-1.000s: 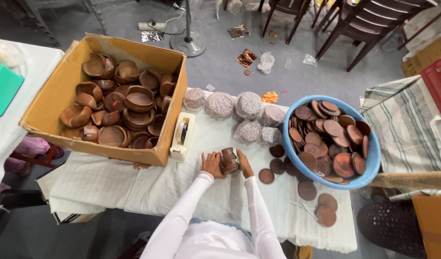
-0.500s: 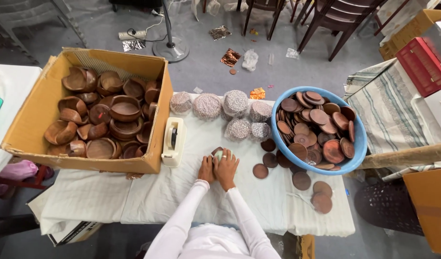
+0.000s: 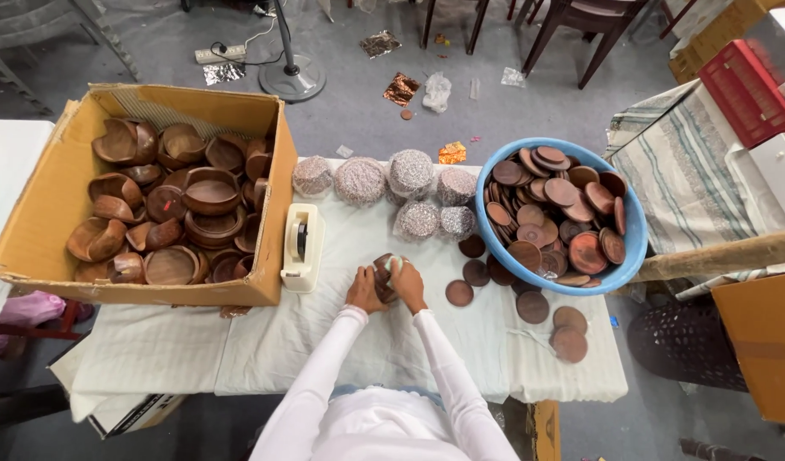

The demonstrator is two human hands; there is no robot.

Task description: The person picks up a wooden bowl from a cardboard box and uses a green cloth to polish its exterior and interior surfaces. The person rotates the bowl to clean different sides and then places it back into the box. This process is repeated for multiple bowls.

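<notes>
— Hands, compared with a second back?
— Still sitting together at the middle of the table: left hand (image 3: 364,290) and right hand (image 3: 408,285) both clamping the same small dark wooden piece (image 3: 382,280), just above the white cloth (image 3: 281,341). Now showing a pale scrap (image 3: 393,263) at the top of it, under the right fingertips; not showing in the oldest view. Cannot tell what the scrap is.
— Meaning for the work?
— Judging by that, still handling the one piece on the same spot, not yet setting it down or reaching for another.
— Lying nearby?
— Sitting just left of the hands, a cream tape dispenser (image 3: 303,248), touching the cardboard box (image 3: 34,230) heaped with wooden bowls (image 3: 209,189). Lying to the right, loose wooden discs (image 3: 459,293), trailing toward a blue basin (image 3: 495,166) filled with round lids (image 3: 584,252). Standing in a row beyond the hands, wrapped bundles (image 3: 360,179).
— Room?
— Showing grey floor (image 3: 358,111) littered with foil scraps, a fan base (image 3: 294,81) beside a power strip (image 3: 220,54), dark chairs (image 3: 597,17) at the far edge, a red crate (image 3: 742,81) and striped cloth (image 3: 682,183) off to the right.
</notes>
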